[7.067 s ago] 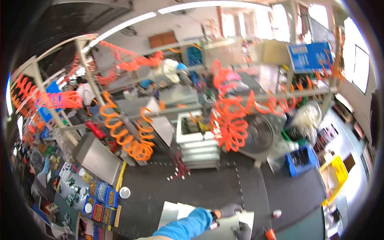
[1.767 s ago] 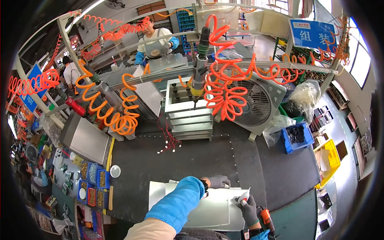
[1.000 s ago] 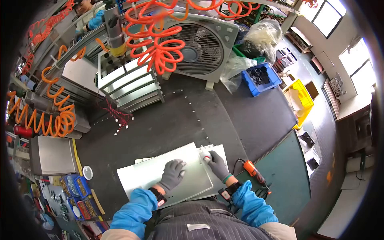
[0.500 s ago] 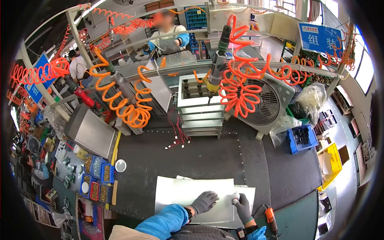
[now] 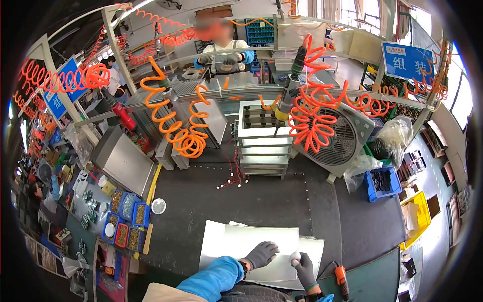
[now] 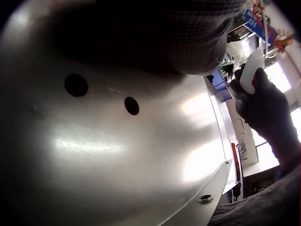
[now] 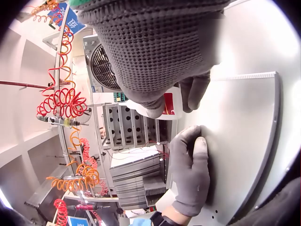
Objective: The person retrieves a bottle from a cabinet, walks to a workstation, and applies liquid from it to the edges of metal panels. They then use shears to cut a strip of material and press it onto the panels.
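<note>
My left hand point(image 5: 262, 254) in a grey glove rests on a pale sheet-metal panel point(image 5: 226, 244), fingers loosely extended and holding nothing. In the left wrist view the panel point(image 6: 113, 155) fills most of the picture and has two dark round holes. Beyond the panel's right edge my gloved right hand point(image 5: 305, 269) grips a small white squeeze bottle point(image 5: 295, 257), above a second sheet point(image 5: 313, 247) lying partly under the first. The right wrist view shows the bottle's red label point(image 7: 169, 103), with the fingers covering part of it. The bottle's tip is hidden there.
An orange corded hand tool point(image 5: 341, 279) lies right of the sheets. Beyond are a metal rack point(image 5: 263, 151), a fan point(image 5: 332, 133) and hanging drivers on coiled hoses. Blue screw bins point(image 5: 129, 206) stand left, a blue crate point(image 5: 381, 183) right. Another person point(image 5: 224, 53) stands behind.
My left hand has come back from the sheets' far edge onto the panel. The bottle, seen in my right hand since 1.8 s ago, stays there. The head view swung right, then back.
</note>
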Demonstrator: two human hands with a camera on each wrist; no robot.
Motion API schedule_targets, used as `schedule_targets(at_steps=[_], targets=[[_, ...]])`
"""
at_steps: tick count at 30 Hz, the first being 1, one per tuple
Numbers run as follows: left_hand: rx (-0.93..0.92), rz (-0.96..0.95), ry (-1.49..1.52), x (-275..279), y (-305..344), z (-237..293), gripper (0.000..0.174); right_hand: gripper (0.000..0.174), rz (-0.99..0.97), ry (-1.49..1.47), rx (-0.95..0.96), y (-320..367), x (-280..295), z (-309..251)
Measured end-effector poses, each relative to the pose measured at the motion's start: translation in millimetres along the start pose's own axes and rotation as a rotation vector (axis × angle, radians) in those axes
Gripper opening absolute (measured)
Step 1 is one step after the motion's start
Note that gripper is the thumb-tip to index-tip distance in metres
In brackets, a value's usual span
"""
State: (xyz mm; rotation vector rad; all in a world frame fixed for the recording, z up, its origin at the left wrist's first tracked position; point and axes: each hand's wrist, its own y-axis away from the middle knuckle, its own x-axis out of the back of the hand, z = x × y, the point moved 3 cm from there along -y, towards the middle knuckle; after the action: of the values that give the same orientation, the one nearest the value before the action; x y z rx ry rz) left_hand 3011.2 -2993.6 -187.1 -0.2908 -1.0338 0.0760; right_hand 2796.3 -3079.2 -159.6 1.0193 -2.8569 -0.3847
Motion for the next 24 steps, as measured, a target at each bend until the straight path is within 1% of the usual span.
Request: schedule_targets(at_steps=[5, 8, 10, 24], targets=[[-0.004, 0.006, -0.008, -1.5, 0.4, -0.1, 0.027, 0.036, 0.013, 0.032, 0.035, 3.8, -1.0, -11.5], [-0.007, 0.015, -0.007, 0.5, -0.3, 1.1, 0.027, 0.037, 0.014, 0.049, 0.016, 3.3, -0.7, -12.2], [-0.009, 0.025, -0.007, 1.0, 0.5, 1.4, 0.027, 0.037, 0.016, -0.003, 0.031, 4.6, -2.5, -16.1], [-0.016, 0.015, -0.006, -0.3, 0.3, 1.0, 0.027, 0.035, 0.031, -0.02, 0.042, 1.4, 3.1, -4.6]])
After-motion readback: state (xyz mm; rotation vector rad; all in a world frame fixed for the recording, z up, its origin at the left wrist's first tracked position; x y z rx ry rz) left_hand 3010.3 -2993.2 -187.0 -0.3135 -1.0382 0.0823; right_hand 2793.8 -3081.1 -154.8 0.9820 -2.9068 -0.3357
